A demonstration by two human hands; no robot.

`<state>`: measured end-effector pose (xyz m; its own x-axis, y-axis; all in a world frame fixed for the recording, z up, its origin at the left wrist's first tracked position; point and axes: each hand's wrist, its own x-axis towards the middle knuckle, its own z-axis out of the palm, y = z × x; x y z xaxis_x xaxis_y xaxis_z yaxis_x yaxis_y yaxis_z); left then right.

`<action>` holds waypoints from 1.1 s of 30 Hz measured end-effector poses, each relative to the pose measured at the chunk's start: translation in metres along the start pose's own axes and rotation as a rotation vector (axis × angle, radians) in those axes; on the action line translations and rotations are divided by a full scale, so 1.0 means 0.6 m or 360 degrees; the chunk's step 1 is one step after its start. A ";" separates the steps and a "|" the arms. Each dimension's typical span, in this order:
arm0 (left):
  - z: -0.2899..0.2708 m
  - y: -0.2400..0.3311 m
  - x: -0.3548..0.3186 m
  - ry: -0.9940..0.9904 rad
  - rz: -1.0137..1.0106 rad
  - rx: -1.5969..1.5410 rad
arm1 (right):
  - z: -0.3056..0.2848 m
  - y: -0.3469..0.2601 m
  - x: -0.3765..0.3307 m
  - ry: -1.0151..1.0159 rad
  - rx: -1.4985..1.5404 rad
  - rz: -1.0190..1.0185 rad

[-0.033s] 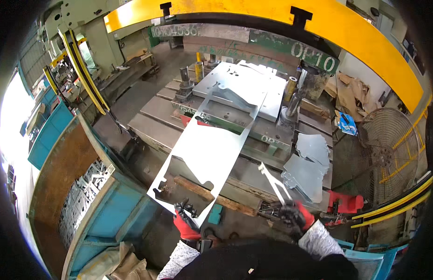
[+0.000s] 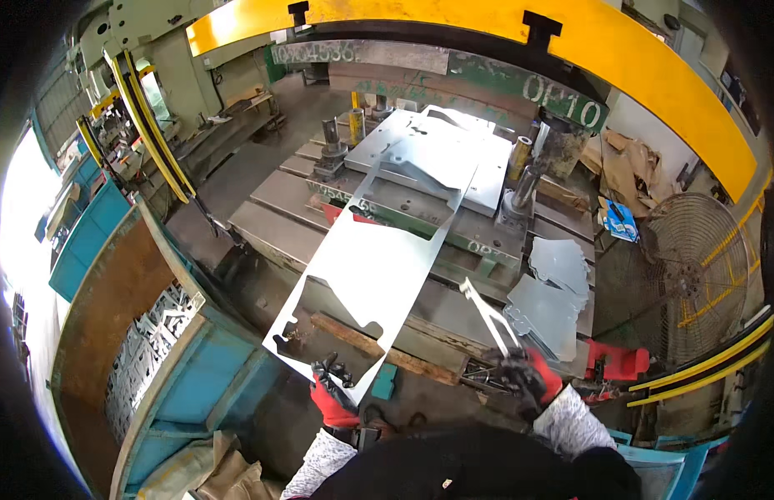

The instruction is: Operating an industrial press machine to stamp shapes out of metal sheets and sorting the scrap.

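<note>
Clearly, the left grip (image 2: 335, 390), gloved in red and black, is clasped on the near edge of a thin metal sheet (image 2: 366, 267), while the right grip (image 2: 528, 379) is wrapped around the near end of a pale two-pronged tool (image 2: 480, 305) that points forward and left. From the left grip the sheet runs forward and to the right, its far end lying over a white block (image 2: 491, 179). With only one hand on the near end, the sheet could twist or drop if those fingers slip. Its big openings leave narrow side strips, which might buckle under the weight, and a sliding cut edge could slice the glove. Just ahead of the left grip, lower than the sheet, a wooden bar (image 2: 420, 364) might snag a drooping corner. Ahead of the right grip, the tool is near some flat grey plates (image 2: 547, 308); a careless swing could nudge them off the machine bed (image 2: 291, 196). Farther ahead of the left grip, a metal post (image 2: 331, 137) stands beside the block, and a sideways pull could knock the sheet against it. Left of that grip, a teal bin's (image 2: 207, 358) rim could catch a swinging edge.
</note>
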<state>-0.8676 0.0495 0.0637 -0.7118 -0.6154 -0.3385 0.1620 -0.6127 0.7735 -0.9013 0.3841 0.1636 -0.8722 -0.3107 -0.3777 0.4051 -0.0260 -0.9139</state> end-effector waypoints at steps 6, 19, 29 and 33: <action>-0.016 -0.009 0.003 -0.0025 -0.0009 -0.0043 | 0.072 -0.132 0.144 0.0065 -0.0070 -0.0199; -0.010 0.012 -0.001 -0.0052 -0.0076 -0.0027 | 0.094 -0.197 0.329 0.0102 -0.0559 -0.0243; 0.007 0.032 -0.005 0.0026 -0.0119 -0.0006 | 0.048 -0.208 0.214 -0.0297 -0.0331 -0.0302; 0.003 0.036 -0.012 -0.0037 -0.0079 -0.0034 | 0.132 -0.205 0.150 -0.0159 0.0150 0.0076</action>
<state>-0.8599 0.0419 0.0837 -0.7348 -0.5726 -0.3636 0.1403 -0.6528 0.7444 -1.0078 0.2842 0.2538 -0.8216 -0.4066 -0.3996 0.4736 -0.0966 -0.8755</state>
